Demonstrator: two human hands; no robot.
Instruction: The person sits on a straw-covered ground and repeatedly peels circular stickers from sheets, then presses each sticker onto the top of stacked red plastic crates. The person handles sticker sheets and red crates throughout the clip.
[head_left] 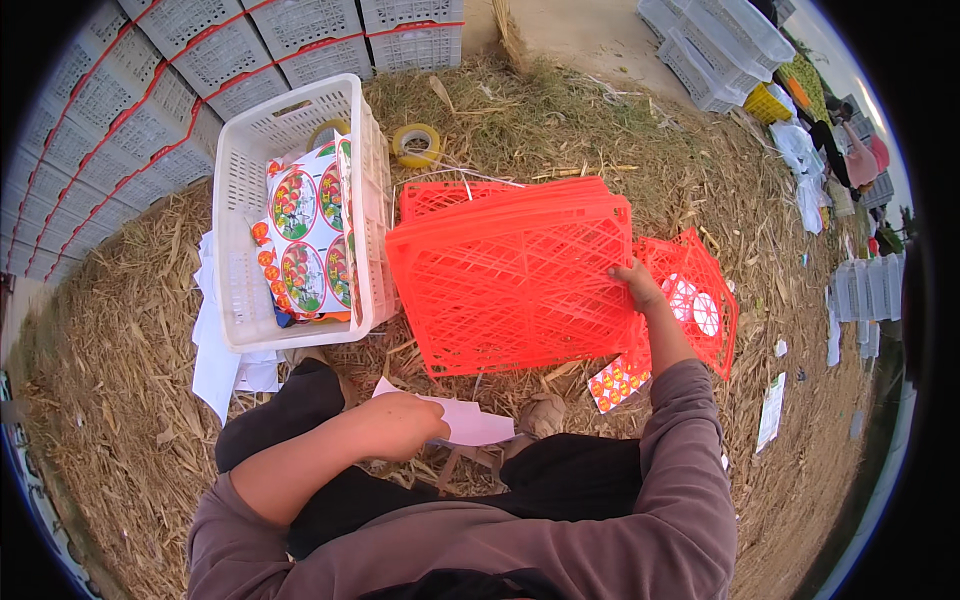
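Observation:
A stack of red plastic lattice lids (pixel 510 270) stands tilted in front of me. My right hand (pixel 637 286) is closed around the stack's right edge, thumb on the near face and the other fingers hidden behind. My left hand (pixel 400 425), low over my lap, has its fingers closed on a pale pinkish paper sheet (pixel 478 424). To the left of the lids, a white plastic crate (pixel 230 240) holds printed label sheets (pixel 310 230) with round fruit pictures. More red lattice pieces (pixel 715 310) lie on the ground past my right hand, with white round labels showing through them.
A yellow tape roll (pixel 416 146) lies behind the lids. Stacked grey crates (pixel 110 130) with red bands line the far left. White papers (pixel 215 345) stick out beside the white crate. More crates (pixel 715 60) and people stand far right. Straw covers the ground.

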